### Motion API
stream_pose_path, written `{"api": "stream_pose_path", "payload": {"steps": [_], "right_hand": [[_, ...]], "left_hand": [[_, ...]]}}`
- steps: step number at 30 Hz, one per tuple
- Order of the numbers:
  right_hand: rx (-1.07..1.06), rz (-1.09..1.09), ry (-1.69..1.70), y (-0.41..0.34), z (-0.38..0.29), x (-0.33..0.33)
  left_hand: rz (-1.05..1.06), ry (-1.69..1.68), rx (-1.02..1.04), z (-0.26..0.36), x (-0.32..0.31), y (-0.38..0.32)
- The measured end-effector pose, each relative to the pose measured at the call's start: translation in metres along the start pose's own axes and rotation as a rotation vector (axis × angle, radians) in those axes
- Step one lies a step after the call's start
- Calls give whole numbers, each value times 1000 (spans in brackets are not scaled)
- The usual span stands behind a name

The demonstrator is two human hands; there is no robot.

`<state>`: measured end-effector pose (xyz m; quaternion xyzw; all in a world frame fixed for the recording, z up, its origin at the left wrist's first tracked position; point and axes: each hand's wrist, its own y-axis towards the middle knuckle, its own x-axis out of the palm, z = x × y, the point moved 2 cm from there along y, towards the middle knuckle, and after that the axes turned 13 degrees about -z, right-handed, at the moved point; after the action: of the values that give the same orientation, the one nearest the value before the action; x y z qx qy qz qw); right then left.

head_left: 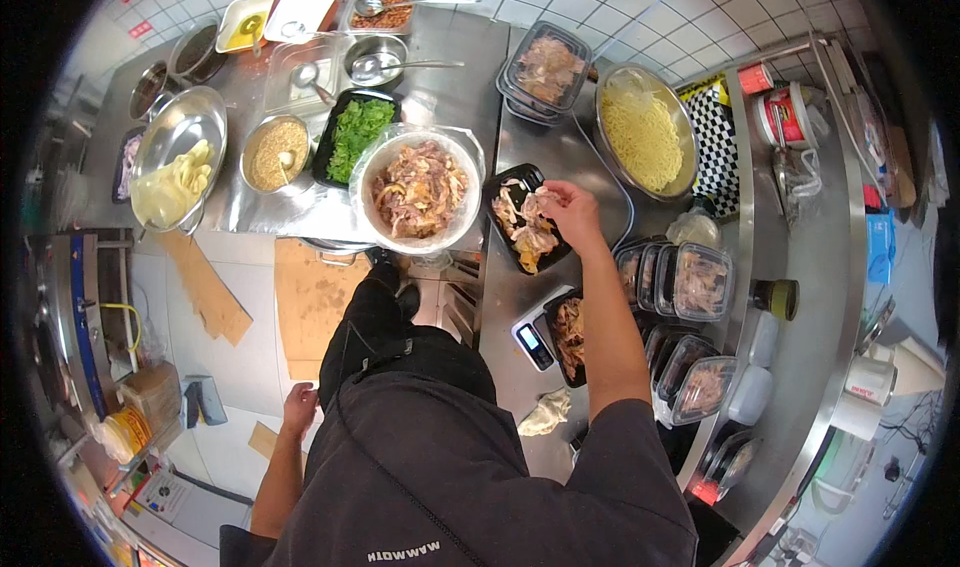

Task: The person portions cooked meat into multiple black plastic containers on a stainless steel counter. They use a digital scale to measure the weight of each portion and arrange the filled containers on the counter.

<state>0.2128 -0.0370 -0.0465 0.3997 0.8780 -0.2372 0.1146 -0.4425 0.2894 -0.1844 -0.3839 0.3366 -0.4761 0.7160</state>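
My right hand (574, 210) is over a black plastic tray (534, 261) on the steel counter. Its fingertips pinch a piece of the pale shredded meat (534, 229) lying in the tray. My left hand (300, 408) hangs beside my hip above the floor, fingers loosely curled, with nothing seen in it. Left of the tray stands a large white tub (363, 214), lined with clear plastic and full of meat pieces (420, 190). Nearer my body, a second black tray of meat (568, 334) sits on a digital scale (534, 345), partly covered by my right forearm.
Lidded meat containers (703, 282) are stacked at right, more (546, 68) at the back. A steel bowl holds yellow noodles (643, 128). Chopped greens (361, 131), chopped nuts (277, 154) and a bowl with plastic gloves (176, 180) stand left. A cloth (546, 412) lies near me.
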Motion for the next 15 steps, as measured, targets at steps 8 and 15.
{"api": "stream_pose_path", "payload": {"steps": [8,15], "right_hand": [[82,190,343,-20,-14,-16],[293,-125,-620,-36,-19,4]], "left_hand": [[-18,96,28,42,-2,16],[-11,80,-1,44,0,16]]}}
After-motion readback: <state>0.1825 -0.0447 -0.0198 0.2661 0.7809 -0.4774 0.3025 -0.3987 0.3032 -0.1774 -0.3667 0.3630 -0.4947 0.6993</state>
